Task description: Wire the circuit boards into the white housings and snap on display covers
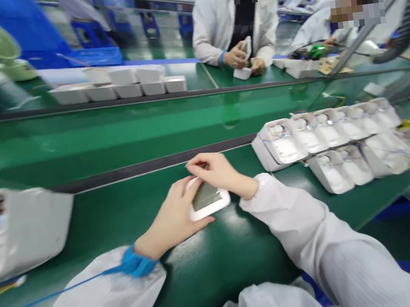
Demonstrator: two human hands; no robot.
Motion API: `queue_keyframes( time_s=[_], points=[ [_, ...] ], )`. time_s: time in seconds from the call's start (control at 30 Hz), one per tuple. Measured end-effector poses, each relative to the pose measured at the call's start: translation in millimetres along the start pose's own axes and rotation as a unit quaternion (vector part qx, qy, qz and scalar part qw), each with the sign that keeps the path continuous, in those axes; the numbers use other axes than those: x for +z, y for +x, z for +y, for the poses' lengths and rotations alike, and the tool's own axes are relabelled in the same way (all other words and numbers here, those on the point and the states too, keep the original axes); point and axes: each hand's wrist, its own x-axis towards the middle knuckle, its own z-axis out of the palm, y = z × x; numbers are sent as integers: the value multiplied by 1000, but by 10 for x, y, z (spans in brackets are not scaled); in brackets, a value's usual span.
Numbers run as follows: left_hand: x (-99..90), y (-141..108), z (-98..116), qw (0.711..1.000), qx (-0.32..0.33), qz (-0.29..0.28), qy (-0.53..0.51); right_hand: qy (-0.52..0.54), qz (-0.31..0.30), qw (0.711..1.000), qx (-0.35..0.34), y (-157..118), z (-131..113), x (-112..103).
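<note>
A small white panel with a grey display window (207, 199) lies tilted just over the green bench. My left hand (171, 217) grips it from the left, thumb along the near edge and fingers over the far left corner. Over the panel's far edge, my right hand (219, 172) is closed with thumb and fingertips pinched together. Whatever those fingertips hold, if anything, is too small to make out. A blue wrist strap (138, 262) with a cord circles my left wrist.
Rows of white open housings (282, 141) with wires stand at the right. A larger white housing (49, 222) is at the left. Beyond the green conveyor belt (143, 136), a co-worker (208, 28) handles white parts beside more housings (125, 86). A green fan (10, 58) stands far left.
</note>
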Motion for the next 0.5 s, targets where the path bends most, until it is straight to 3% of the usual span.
queue_keyframes(
  time_s=[0.07,0.17,0.23,0.33,0.4,0.5],
  points=[
    [13,8,-34,1000,-1,10,23,-17,8,1000,-18,7,-28,6],
    [19,24,-68,992,0,104,73,-45,46,998,14,16,-46,-5],
    [6,26,-69,982,6,157,100,-63,30,995,66,18,-43,-23],
    [-53,20,-65,981,13,164,103,-70,-21,991,110,23,-20,-47],
    [-113,14,-76,982,-33,168,75,-58,-20,993,104,26,-4,-54],
    [-192,-2,-134,969,-177,173,19,-40,-9,997,64,20,0,-54]
  ],
)
